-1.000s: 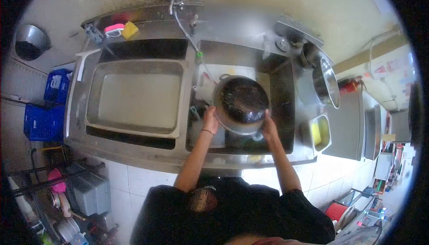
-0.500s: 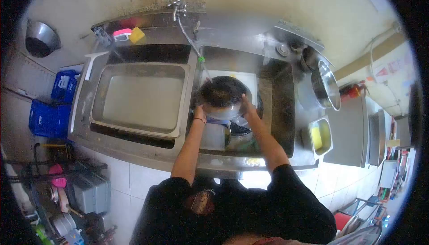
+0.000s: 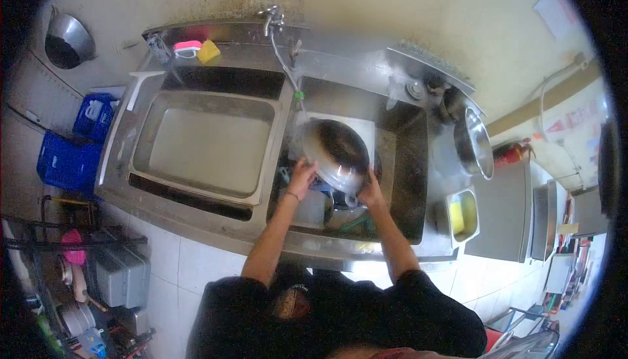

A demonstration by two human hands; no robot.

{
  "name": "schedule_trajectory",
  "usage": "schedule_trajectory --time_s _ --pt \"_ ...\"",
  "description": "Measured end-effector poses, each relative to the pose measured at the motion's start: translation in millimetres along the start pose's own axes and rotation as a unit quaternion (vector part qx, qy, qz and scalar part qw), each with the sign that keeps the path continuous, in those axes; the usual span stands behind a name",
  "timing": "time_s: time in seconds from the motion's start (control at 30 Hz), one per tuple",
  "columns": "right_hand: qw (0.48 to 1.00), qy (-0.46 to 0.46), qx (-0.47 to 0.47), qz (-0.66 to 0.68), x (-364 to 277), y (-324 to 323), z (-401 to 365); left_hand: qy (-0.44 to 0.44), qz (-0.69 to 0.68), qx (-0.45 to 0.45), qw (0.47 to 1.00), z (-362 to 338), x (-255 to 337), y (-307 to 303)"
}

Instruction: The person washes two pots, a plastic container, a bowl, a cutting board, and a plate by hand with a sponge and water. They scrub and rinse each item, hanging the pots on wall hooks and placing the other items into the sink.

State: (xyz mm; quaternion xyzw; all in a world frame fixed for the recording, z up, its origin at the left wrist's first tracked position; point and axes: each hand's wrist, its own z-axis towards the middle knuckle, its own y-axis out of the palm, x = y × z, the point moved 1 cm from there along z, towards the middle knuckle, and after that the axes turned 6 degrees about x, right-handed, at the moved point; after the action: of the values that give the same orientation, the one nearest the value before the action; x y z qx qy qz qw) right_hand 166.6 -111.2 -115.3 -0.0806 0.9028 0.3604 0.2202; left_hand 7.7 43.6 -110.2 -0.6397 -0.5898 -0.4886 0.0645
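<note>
A round metal bowl with a dark, scorched-looking surface (image 3: 339,149) is held tilted over the right sink basin (image 3: 405,162). My left hand (image 3: 303,177) grips its lower left edge, and my right hand (image 3: 371,192) grips its lower right edge. Beneath and around the bowl, the basin holds a white board (image 3: 363,128) and several dishes, partly hidden. A hose with a green clip (image 3: 299,95) runs from the wall tap (image 3: 273,17) down to the basin, its end near the bowl.
Cloudy water fills a large tray (image 3: 206,146) in the left basin. Pink and yellow sponges (image 3: 209,52) lie on the back ledge. Right of the basin stand a steel bowl (image 3: 476,143) and a small container (image 3: 462,215). Blue crates (image 3: 69,161) are at the left.
The bowl has tilted, its right side lower, and moved slightly right and down. Both hands have shifted with it, still gripping the edge. The camera view has turned slightly.
</note>
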Motion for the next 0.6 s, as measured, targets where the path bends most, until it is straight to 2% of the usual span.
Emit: schedule_trajectory --time_s 0.03,0.07,0.13,0.17,0.2,0.23,0.27,0.3,0.33,0.4,0.53,0.6 --pt "0.998 -0.015 -0.045 -0.034 2 -18 -6 0.033 0.048 -0.042 0.997 -15 3 14" --pt "0.998 -0.019 -0.046 -0.041 3 -22 -17 0.081 0.063 -0.083 0.991 -22 -1 24" --pt "0.998 0.032 -0.054 -0.025 0 -19 -45 0.187 0.068 -0.161 0.967 -37 -13 55" --pt "0.998 -0.004 -0.027 -0.049 -5 -12 -56 0.217 0.107 -0.173 0.955 -48 -25 75" --pt "0.997 -0.037 0.001 -0.073 -8 -2 -67 0.253 0.202 -0.202 0.924 -89 0 104" --pt "0.993 -0.053 0.006 -0.103 -8 -39 -40 0.311 0.231 -0.201 0.900 -112 5 131" --pt "0.957 -0.134 0.000 -0.258 -13 -43 -53 0.361 0.236 -0.208 0.878 -125 6 148" --pt "0.952 -0.146 0.001 -0.268 -18 -39 -61 0.389 0.282 -0.184 0.857 -128 -5 159" --pt "0.967 -0.130 -0.001 -0.221 -24 -33 -68 0.450 0.290 -0.142 0.833 -136 1 174" --pt "0.982 -0.105 -0.005 -0.154 -30 -22 -82 0.498 0.315 -0.100 0.802 -148 15 188" --pt "0.986 -0.108 -0.015 -0.122 -29 0 -91 0.530 0.279 -0.085 0.797 -143 21 197" --pt "0.986 -0.119 -0.025 -0.116 -28 13 -89 0.525 0.243 -0.108 0.808 -135 30 191"
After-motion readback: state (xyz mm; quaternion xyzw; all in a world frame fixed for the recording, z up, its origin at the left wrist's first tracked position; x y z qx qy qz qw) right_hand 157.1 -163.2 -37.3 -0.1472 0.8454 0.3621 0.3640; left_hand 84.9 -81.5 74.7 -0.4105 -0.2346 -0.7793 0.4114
